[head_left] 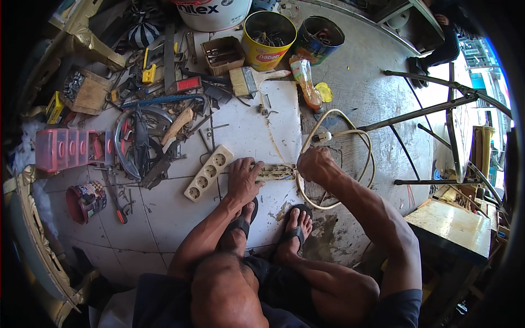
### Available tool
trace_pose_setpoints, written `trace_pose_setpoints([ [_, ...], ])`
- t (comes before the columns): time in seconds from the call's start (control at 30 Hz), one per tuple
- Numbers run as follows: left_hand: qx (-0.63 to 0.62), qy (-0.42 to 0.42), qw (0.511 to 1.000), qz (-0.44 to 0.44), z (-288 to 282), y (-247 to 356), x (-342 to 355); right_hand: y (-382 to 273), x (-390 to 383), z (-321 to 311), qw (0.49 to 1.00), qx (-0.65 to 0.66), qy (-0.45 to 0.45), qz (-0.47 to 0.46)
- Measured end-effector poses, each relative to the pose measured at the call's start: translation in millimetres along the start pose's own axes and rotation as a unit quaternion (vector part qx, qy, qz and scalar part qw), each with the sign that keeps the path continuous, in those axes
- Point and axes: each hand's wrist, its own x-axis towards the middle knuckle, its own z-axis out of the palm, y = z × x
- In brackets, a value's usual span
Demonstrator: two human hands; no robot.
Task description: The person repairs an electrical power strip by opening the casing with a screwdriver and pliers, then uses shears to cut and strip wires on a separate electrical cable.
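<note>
Left grip (244,177) clasps the socket base (276,171) by its left end, on the floor (240,115). Right grip (317,164) closed at the opposite end, beside the cable (373,167); from my station, can't tell on what. I judge the socket base light, stiff, brittle: hold its long edges.

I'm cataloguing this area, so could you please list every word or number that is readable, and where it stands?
I won't copy wording, only place it:
White bucket: large dark letters, partly cut off; smaller print blurred.
Yellow tin: pale letters on red, legible.
Dark tin: print too blurred to read.
</note>
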Motion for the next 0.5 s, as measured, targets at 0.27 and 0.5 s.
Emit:
trace_pose_setpoints([
  [0.27, -0.002, -0.014, 1.0, -0.002, 2.2, 6.2, 2.2, -8.5, -10.0, 6.4, 0.984, 0.032, 0.173, 0.001],
  [0.5, 0.004, -0.007, 1.0, -0.011, -1.6, 0.3, -1.9, -11.5, -11.0, 10.6, 0.976, -0.063, 0.196, -0.067],
])
